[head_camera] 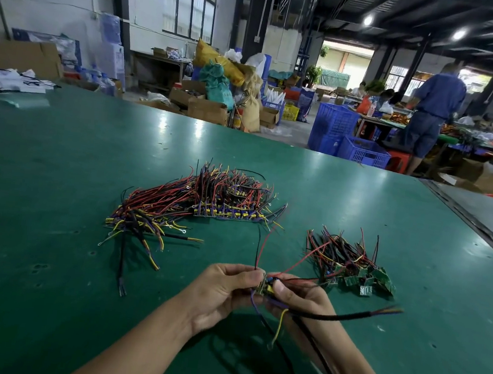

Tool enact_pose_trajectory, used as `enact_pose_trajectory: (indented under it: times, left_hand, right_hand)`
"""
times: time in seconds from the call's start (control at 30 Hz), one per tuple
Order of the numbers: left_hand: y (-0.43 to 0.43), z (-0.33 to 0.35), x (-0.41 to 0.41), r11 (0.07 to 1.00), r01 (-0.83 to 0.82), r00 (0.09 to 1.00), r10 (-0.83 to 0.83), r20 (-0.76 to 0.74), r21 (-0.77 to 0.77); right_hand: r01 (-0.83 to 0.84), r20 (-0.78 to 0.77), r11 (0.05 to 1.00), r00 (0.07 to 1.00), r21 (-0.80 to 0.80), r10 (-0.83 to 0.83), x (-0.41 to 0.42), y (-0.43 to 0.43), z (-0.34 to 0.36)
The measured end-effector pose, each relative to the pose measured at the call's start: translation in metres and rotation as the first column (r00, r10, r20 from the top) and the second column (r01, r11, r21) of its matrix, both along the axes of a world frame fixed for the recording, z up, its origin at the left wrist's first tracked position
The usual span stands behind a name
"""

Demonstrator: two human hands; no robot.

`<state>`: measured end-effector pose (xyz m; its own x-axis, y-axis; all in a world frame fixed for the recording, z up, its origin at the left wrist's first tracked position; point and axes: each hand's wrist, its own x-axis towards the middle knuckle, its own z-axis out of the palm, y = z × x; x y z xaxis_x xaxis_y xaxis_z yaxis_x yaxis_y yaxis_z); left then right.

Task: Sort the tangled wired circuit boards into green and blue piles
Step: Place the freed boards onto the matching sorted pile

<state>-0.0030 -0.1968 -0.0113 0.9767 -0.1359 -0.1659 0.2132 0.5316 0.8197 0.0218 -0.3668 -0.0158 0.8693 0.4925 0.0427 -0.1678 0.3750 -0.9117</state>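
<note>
both hands meet near the middle of the green table mat [57, 165], left hand [224, 289] and right hand [297, 300] pinching one small wired circuit board [264, 286] between fingertips, its wires trailing right and near. the large tangled heap of blue boards [199, 209] lies farther left; the small pile of green boards [355, 270] sits to the right.
</note>
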Motion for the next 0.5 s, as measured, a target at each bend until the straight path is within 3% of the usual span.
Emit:
enact_pose_trajectory:
  times: [0.3,0.37,0.4,0.43,0.47,0.5]
  left_hand:
    - [-0.001,0.001,0.005,0.994,-0.023,1.000,0.024,0.013,-0.109]
    - [0.000,-0.003,0.008,0.992,-0.126,0.992,0.126,0.015,-0.010]
    - [0.002,-0.007,0.010,0.950,-0.230,0.973,0.220,0.070,0.211]
    - [0.004,-0.012,0.011,0.801,-0.346,0.938,0.294,0.183,0.488]
    - [0.007,-0.015,0.012,0.584,-0.446,0.895,0.313,0.319,0.678]
    - [0.009,-0.018,0.012,0.402,-0.515,0.855,0.306,0.419,0.757]
  right_hand:
    - [0.222,-0.103,0.970,0.972,0.095,-0.212,0.003,0.009,0.002]
    - [0.278,-0.122,0.958,0.956,0.075,-0.268,0.006,0.008,-0.002]
    - [0.300,-0.126,0.953,0.948,0.046,-0.292,0.007,0.007,-0.004]
    - [0.317,-0.129,0.948,0.941,0.008,-0.314,0.008,0.007,-0.006]
    - [0.331,-0.131,0.943,0.934,-0.034,-0.333,0.009,0.006,-0.007]
    - [0.341,-0.131,0.937,0.929,-0.072,-0.348,0.010,0.005,-0.009]
